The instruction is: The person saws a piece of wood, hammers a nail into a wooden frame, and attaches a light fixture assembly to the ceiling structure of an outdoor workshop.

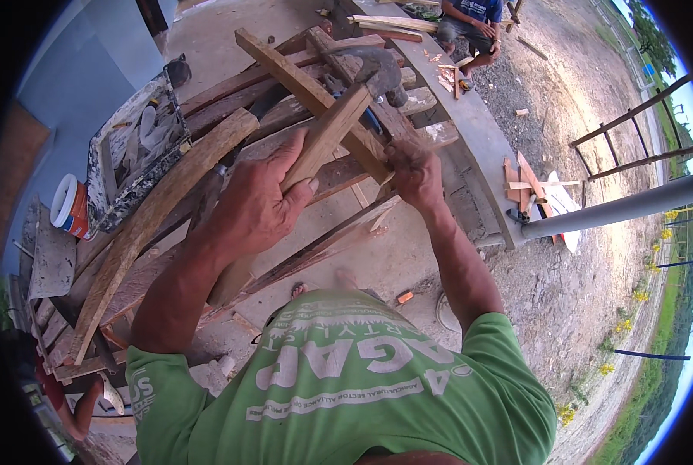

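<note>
My left hand is wrapped round the thick, squared wooden handle of a claw hammer. The hammer's dark metal head is raised ahead, and the handle's butt end comes out below my wrist. My right hand is closed at the near end of a wooden batten, which slants away to the far left. Its fingertips are partly hidden. Beneath both hands lies a rough stack of boards, with a dark wide board running up to my right hand. A long curved plank leans at the left.
At the left stand a paint-splattered tray holding tools and a white and orange bucket. A concrete ledge runs along the right, near a grey post. Another person sits at the far right. Wood scraps lie beyond the ledge.
</note>
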Available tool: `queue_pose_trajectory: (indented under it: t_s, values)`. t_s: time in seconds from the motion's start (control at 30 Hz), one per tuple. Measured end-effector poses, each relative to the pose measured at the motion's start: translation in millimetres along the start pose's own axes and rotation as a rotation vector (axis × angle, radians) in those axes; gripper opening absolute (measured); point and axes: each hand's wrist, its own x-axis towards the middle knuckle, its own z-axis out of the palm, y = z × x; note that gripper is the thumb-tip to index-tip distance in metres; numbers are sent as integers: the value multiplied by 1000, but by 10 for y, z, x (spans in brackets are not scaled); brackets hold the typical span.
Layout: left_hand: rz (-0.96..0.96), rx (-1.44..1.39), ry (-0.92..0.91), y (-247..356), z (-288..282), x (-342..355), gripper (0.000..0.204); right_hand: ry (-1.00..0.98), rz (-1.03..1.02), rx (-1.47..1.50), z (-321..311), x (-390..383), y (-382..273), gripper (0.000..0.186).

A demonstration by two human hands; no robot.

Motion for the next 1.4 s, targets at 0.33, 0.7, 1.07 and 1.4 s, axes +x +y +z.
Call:
queue_pose_trajectory:
  t_s: [0.33,0.7,1.07,1.4]
  values:
    - [-233,-155,-15,62,-517,369,58,74,-213,-205,9,47,32,10]
    - [-220,-246,-140,-132,-561,480,53,93,-172,-297,26,49,-19,13]
    - [-437,-329,-129,-288,-577,453,47,88,-157,-255,8,52,-38,13]
    - [-343,-343,-459,-329,-327,325,41,23,-133,-266,-96,66,-3,12]
